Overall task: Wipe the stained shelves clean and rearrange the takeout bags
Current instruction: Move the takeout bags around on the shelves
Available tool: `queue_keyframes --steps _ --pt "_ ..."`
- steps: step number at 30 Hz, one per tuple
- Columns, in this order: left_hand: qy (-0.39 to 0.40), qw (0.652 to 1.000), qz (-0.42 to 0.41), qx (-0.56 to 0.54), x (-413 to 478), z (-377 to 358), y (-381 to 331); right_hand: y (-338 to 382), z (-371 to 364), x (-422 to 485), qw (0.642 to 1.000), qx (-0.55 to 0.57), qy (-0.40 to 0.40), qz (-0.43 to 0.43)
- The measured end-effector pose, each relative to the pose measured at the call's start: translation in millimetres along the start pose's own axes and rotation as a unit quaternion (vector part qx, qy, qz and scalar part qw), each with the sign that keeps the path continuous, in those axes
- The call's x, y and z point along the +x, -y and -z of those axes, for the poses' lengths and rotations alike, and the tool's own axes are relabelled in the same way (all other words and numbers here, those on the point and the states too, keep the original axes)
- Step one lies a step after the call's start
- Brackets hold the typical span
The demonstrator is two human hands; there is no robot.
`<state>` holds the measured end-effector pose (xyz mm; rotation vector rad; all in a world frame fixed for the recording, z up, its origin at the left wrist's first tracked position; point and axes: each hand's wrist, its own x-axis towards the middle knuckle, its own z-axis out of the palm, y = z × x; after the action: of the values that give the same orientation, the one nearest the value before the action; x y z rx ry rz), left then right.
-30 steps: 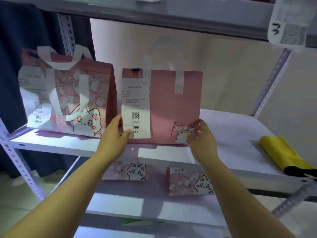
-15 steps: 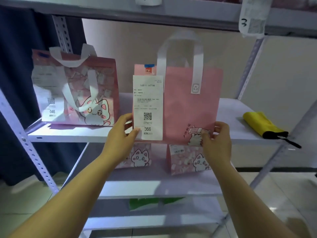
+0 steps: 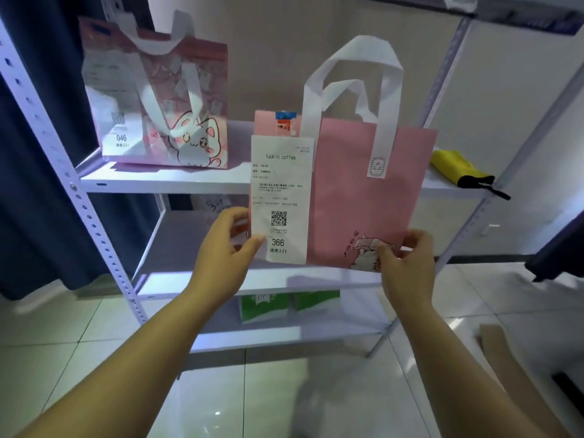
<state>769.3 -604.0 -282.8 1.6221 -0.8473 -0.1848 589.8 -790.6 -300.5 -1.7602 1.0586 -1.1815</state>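
I hold a plain pink takeout bag [image 3: 357, 197] with white handles and a white receipt numbered 366 in the air in front of the rack. My left hand [image 3: 226, 251] grips its lower left corner by the receipt. My right hand [image 3: 406, 263] pinches its lower right corner near a small cat print. A second pink bag [image 3: 161, 102] with a big cat picture and a receipt numbered 046 stands on the left of the white shelf [image 3: 164, 181]. A folded yellow cloth [image 3: 458, 167] lies at the right end of that shelf.
The white metal rack has perforated posts [image 3: 79, 197] and lower shelves [image 3: 284, 336]. Green bags [image 3: 284, 305] sit on a lower shelf. A dark curtain [image 3: 31, 184] hangs at the left. A brown cardboard piece [image 3: 496, 346] lies on the tiled floor at the right.
The pink bag numbered 366 has come off the shelf, lifted and drawn toward me with both hands. My view has backed away, so more of the rack and floor shows.
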Motion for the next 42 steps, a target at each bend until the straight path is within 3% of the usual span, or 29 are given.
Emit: queue_keyframes --steps 9,21,29,36,42 --pt "-0.061 0.991 0.116 0.010 -65.5 44.3 70.3 -32.6 -52.9 -64.7 0.991 -0.057 0.116 -0.028" --pt "-0.134 0.951 0.270 0.072 -85.8 91.3 170.1 -70.8 -166.4 -92.0 0.948 -0.080 0.298 -0.072" --pt "-0.149 0.943 0.284 0.094 -49.2 106.8 226.6 -96.6 -255.6 -67.2 0.924 -0.068 0.365 -0.091" --pt "-0.154 0.932 0.291 0.151 -14.9 116.9 274.6 -113.1 -318.5 -43.4 0.919 -0.071 0.383 -0.055" --pt "-0.139 0.938 0.297 0.112 1.5 120.4 300.0 -129.2 -352.7 -36.8 0.911 -0.071 0.401 -0.062"
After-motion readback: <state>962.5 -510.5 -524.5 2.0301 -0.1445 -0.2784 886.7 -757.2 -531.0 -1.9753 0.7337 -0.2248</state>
